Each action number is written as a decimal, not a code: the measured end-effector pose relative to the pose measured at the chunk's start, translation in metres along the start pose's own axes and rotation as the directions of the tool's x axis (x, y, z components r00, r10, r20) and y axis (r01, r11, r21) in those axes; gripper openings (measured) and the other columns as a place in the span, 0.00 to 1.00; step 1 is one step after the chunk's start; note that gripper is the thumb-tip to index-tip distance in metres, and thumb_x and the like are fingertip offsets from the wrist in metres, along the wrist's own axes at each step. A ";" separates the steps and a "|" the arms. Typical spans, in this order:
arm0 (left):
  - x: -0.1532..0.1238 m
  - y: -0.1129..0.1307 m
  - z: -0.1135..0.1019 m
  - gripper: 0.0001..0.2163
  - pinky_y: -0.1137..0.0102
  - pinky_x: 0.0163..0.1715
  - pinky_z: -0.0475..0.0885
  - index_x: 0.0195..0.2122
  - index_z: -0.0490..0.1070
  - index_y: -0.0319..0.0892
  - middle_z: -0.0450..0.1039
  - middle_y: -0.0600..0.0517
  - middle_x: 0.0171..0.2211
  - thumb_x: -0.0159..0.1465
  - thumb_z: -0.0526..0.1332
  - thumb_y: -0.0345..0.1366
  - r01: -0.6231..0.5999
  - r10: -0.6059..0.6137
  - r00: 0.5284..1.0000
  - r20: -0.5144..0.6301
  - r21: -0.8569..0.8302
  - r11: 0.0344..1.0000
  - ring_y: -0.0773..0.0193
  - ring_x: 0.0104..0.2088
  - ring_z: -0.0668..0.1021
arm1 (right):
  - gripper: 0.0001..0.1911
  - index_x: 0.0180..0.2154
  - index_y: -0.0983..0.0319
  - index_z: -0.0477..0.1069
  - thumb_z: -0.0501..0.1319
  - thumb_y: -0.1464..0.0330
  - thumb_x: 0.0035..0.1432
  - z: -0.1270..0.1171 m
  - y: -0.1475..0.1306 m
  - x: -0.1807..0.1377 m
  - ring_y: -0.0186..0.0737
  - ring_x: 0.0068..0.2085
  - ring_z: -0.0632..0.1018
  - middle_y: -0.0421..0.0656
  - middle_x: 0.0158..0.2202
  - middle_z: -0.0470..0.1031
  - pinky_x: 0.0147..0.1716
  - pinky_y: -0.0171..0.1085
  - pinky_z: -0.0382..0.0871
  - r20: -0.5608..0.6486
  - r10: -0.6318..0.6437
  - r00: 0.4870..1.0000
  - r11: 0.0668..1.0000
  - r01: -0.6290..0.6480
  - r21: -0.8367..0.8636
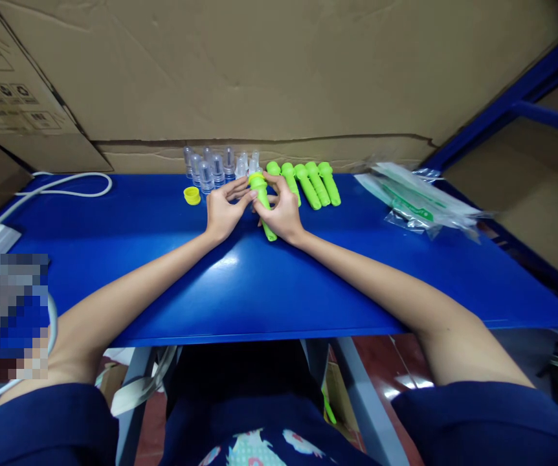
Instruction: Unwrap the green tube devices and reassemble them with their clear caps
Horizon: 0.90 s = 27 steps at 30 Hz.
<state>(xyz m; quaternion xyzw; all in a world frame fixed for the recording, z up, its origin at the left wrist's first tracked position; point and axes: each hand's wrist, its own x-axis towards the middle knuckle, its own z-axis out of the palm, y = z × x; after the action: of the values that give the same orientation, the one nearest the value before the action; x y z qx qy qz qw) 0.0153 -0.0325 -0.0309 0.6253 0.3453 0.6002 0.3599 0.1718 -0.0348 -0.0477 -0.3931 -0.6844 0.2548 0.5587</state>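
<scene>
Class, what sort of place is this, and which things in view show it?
Likely an assembly or packing bench: a blue table backed by cardboard boxes, rows of identical green tubes and clear vials, sealed plastic bags. The left hand and right hand hold one tube.

Bright, even light from above. Small white glare on the blue table [357,285], near the middle. Faint shadows only. Strong bending at the edges, wide-lens type. Slightly blurred plastic bags [419,200] at far right; pixelated patch at near left.
</scene>
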 end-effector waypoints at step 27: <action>-0.004 0.010 0.000 0.24 0.68 0.40 0.74 0.59 0.71 0.44 0.79 0.44 0.56 0.65 0.67 0.47 -0.150 0.148 0.989 0.027 0.241 0.959 0.58 0.47 0.83 | 0.35 0.63 0.54 0.54 0.62 0.45 0.65 0.001 -0.007 0.001 0.56 0.63 0.76 0.56 0.63 0.68 0.49 0.51 0.85 0.003 -0.103 0.995 0.995 0.103 -0.015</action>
<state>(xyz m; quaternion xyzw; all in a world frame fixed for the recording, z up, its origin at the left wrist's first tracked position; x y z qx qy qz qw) 0.0152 -0.0414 -0.0240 0.6913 0.3666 0.5762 0.2360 0.1692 -0.0377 -0.0418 -0.3615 -0.7062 0.2208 0.5673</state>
